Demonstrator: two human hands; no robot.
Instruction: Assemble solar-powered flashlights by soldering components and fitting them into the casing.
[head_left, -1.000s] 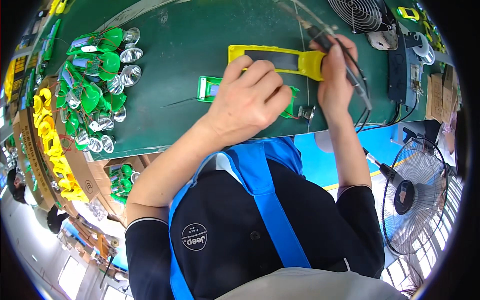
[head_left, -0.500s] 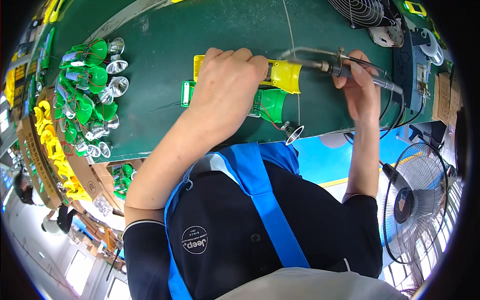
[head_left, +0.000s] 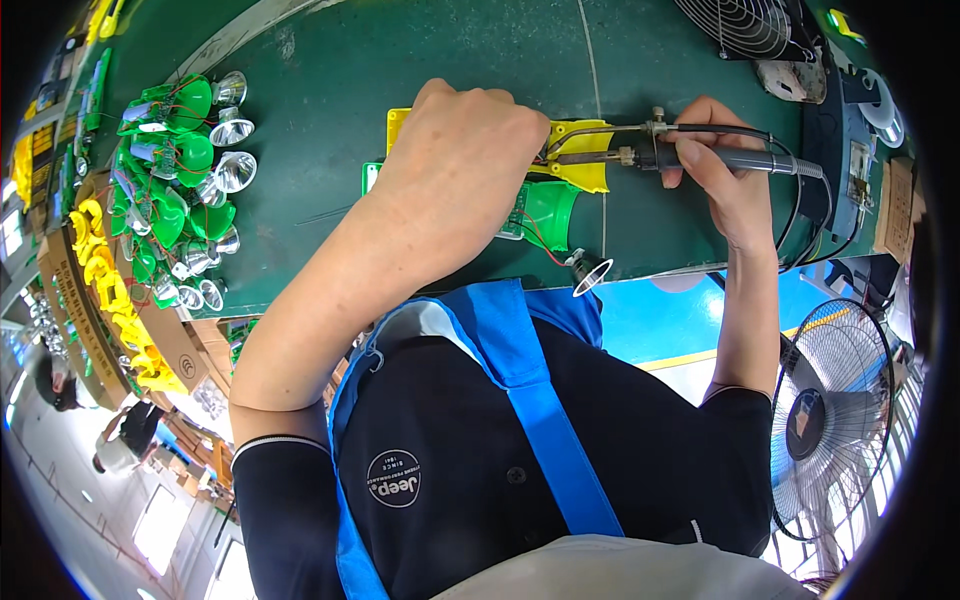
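Note:
In my right hand (head_left: 725, 170) is a grey soldering iron (head_left: 725, 158) with a thin metal feed tube beside its tip, a black cable trailing behind. The tip reaches into a yellow plastic flashlight housing (head_left: 592, 178) lying on the bench. My left hand (head_left: 465, 160) is curled over that housing, its fingertips hidden beneath the knuckles. Just nearer to me, partly under my left wrist, lies a green flashlight housing (head_left: 550, 212) with a circuit board inside. A red wire joins it to a silver reflector (head_left: 592, 272) at the bench edge.
Several green housings with reflectors (head_left: 195, 155) are heaped on the left of the green bench (head_left: 330, 80). Beyond them, yellow parts (head_left: 110, 290) line a cardboard box. A solder spool (head_left: 880, 110) and a small fan (head_left: 740, 25) stand right; a larger fan (head_left: 830, 420) is below.
My right hand has brought the soldering iron down and levelled it, so its tip now sits in the yellow housing beside my left hand. My left hand has shifted slightly right.

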